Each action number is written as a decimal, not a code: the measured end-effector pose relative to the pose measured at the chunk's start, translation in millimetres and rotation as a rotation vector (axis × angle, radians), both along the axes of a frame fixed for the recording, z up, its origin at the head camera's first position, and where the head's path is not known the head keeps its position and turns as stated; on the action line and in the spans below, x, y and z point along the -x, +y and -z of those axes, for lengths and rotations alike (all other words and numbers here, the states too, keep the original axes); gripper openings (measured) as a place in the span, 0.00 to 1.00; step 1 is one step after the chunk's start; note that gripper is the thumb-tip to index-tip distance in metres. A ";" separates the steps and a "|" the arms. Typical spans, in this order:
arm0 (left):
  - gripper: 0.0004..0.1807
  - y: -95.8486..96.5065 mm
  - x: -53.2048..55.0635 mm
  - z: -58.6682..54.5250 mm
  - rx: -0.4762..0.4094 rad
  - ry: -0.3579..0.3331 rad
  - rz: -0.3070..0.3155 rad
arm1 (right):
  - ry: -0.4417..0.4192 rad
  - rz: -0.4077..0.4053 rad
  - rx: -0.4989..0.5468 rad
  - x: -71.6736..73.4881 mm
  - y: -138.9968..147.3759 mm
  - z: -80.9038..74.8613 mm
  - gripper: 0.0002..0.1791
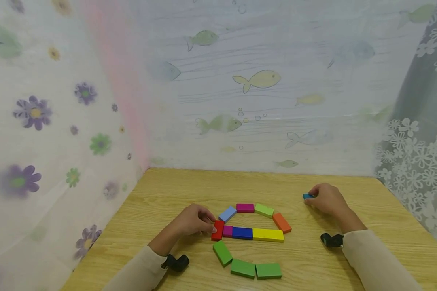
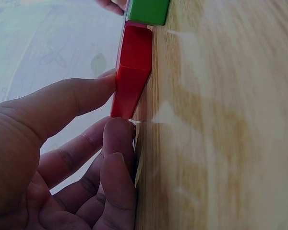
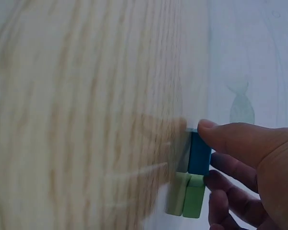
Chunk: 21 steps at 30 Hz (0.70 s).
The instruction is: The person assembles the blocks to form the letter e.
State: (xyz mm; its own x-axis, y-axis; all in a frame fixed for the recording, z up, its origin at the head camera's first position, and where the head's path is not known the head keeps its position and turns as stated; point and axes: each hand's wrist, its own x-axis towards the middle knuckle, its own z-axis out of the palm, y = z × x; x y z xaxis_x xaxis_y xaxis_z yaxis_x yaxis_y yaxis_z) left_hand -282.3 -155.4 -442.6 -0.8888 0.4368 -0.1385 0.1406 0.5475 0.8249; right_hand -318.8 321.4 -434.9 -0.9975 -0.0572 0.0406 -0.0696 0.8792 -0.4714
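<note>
My left hand (image 1: 194, 220) pinches the red block (image 1: 217, 230) at the left end of the flat row on the tabletop (image 1: 349, 262), where it touches the small magenta block (image 1: 227, 231), then the dark blue block (image 1: 242, 233) and the long yellow block (image 1: 268, 235). My left wrist view shows what the head view cannot: thumb above and fingers (image 2: 117, 143) below, clamped on the red block's (image 2: 132, 79) near end. My right hand (image 1: 325, 200) sits well apart toward the far right, its fingers closed on a small blue block (image 1: 307, 196); only the right wrist view shows a light green block (image 3: 188, 194) touching that blue block (image 3: 199, 153) from below, between thumb and fingers. Over the row arches a light blue block (image 1: 227, 214), a magenta block (image 1: 245, 207), a lime block (image 1: 264, 210) and an orange block (image 1: 281, 222); three green blocks (image 1: 243, 268) curve beneath. Bare wood lies open toward the far edge and to the right, with printed curtains (image 1: 58, 121) close along the left and back edges.
</note>
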 end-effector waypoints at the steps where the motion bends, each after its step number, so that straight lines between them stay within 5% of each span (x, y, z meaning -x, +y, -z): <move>1: 0.14 0.0 -0.1 0.1 0.000 -0.001 -0.001 | -0.005 0.002 -0.002 -0.5 -0.7 -0.6 0.23; 21: 0.14 -0.8 1.5 2.8 -0.004 -0.002 -0.002 | 0.034 0.035 0.121 -16.7 -3.2 -4.9 0.22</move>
